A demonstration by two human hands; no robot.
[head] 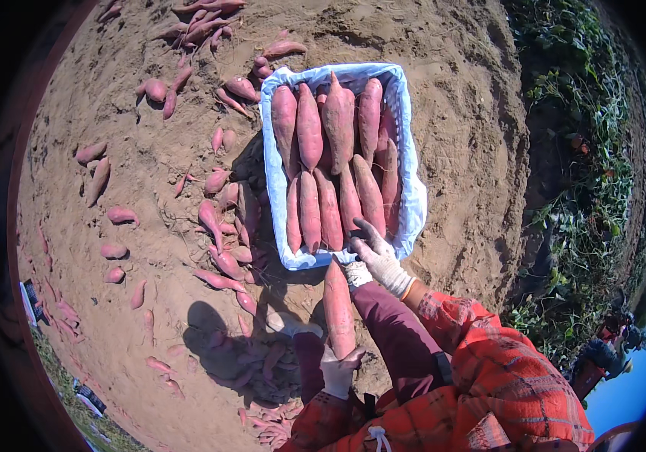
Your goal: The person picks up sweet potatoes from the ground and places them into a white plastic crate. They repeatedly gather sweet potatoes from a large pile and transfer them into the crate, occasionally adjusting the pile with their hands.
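A basket lined with pale blue-white sheeting (269, 152) stands on the soil, filled with two rows of sweet potatoes (310, 127). In my left hand (339, 370), gloved, is the lower end of a large sweet potato (338, 305); its pointed tip rises towards the basket's near rim. My right hand (378, 257), in a white glove with dirty fingertips, reaches over the near right corner of the basket. Its fingers lie by the lower ends of the near row; whether they grip one I cannot tell.
Loose sweet potatoes (226, 261) lie on the soil left of the basket, with a further heap (204, 25) beyond. Leafy vines (577, 198) run along the right. A person (603, 356) is at the far lower right. My shoe (292, 325) rests near the loose sweet potatoes.
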